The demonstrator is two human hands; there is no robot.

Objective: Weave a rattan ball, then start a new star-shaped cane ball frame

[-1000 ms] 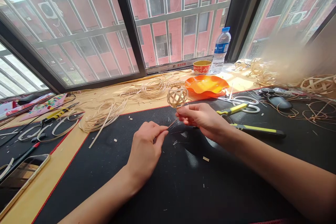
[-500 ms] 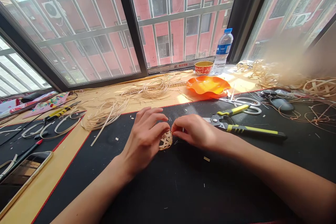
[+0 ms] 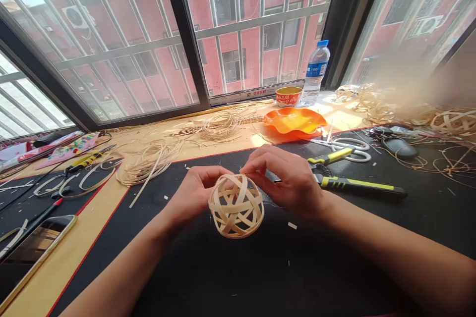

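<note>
A small open-weave ball of pale bamboo strips (image 3: 238, 207) is held up over the black mat, between both hands. My left hand (image 3: 195, 193) grips its left and far side; the fingertips are partly hidden behind the strips. My right hand (image 3: 284, 178) pinches at the ball's top edge with thumb and forefinger, the other fingers curled. Just behind my right hand lie yellow-and-black pliers (image 3: 360, 185), partly covered by it.
Coiled strips (image 3: 223, 125) and an orange wavy dish (image 3: 295, 121) lie at the back, near a red tin (image 3: 289, 96) and a water bottle (image 3: 315, 74). White-handled scissors (image 3: 353, 151) are at right, a phone (image 3: 33, 245) at left. Scraps dot the black mat (image 3: 260, 277).
The woven ball has come from mostly hidden behind my left hand to full view, nearer me. My left hand has dropped and turned behind it; my right hand has shifted slightly right.
</note>
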